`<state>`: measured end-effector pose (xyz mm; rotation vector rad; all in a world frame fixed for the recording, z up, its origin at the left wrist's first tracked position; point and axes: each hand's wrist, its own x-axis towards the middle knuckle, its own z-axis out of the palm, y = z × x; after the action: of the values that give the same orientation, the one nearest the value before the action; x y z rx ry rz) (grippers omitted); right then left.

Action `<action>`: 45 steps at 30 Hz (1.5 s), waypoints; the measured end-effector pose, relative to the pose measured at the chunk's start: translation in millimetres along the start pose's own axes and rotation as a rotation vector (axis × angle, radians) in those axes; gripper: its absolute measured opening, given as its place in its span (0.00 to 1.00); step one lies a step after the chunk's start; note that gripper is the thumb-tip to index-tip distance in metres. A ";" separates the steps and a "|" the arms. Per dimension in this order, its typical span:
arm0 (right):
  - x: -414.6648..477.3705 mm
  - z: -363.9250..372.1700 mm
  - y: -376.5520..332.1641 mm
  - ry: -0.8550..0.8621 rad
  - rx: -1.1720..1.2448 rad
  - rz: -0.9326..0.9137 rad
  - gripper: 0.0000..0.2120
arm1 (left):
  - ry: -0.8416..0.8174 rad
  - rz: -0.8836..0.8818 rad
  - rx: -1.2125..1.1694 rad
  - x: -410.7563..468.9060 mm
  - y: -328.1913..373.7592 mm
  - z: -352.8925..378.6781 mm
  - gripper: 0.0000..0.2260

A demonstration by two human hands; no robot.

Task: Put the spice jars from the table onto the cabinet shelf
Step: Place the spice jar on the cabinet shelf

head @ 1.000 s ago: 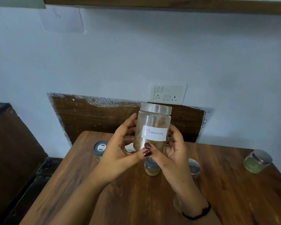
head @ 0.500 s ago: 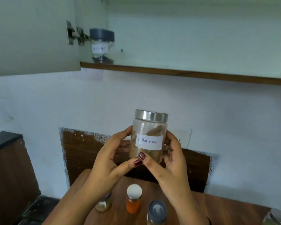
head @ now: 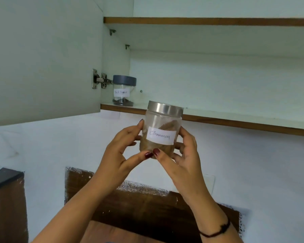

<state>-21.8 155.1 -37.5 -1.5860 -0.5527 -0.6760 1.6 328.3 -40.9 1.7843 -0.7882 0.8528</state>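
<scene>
The cinnamon jar (head: 162,130), clear with a metal lid and a handwritten white label, is held in the air in front of the cabinet shelf (head: 235,121), its lid overlapping the shelf's brown front edge and its body hanging just below that edge, tilted slightly. The left hand (head: 119,155) and the right hand (head: 184,158) hold it from either side below the shelf. Their fingers (head: 141,156) are curled and clamped on the glass, and the two thumbs meet at the jar's foot and hide its base. The fingers on the far side show only dimly through the clear wall, so how they lie there is hard to tell. Brown contents fill the lower part of the jar, partly hidden by the label. At the left end of the shelf stands a black pepper jar (head: 124,90) with a grey lid, upright, its label blurred but just readable. Left of the shelf the open cabinet door (head: 42,58) hangs on a metal hinge (head: 99,79). The shelf's right end is cut off by the frame. Far below the shelf only a sliver of the wooden table (head: 112,232) shows between the forearms; the rest is out of view
</scene>
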 end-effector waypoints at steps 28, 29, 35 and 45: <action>170.8 22.1 10.0 -0.037 -0.330 -0.017 0.32 | 0.033 0.015 0.244 128.6 -79.3 6.9 0.26; 173.5 23.3 13.0 -0.032 -0.355 -0.008 0.34 | 0.046 0.028 0.281 129.8 -80.3 8.7 0.26; 187.5 19.9 24.7 -0.018 -0.610 0.071 0.34 | 0.122 0.044 0.469 142.3 -97.4 16.7 0.23; 190.3 20.0 28.0 0.045 -0.744 0.059 0.33 | 0.204 0.018 0.522 148.1 -107.1 24.8 0.21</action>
<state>135.4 165.5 74.8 -2.2570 -0.2171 -0.9324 174.4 319.3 22.8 2.0927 -0.4719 1.3179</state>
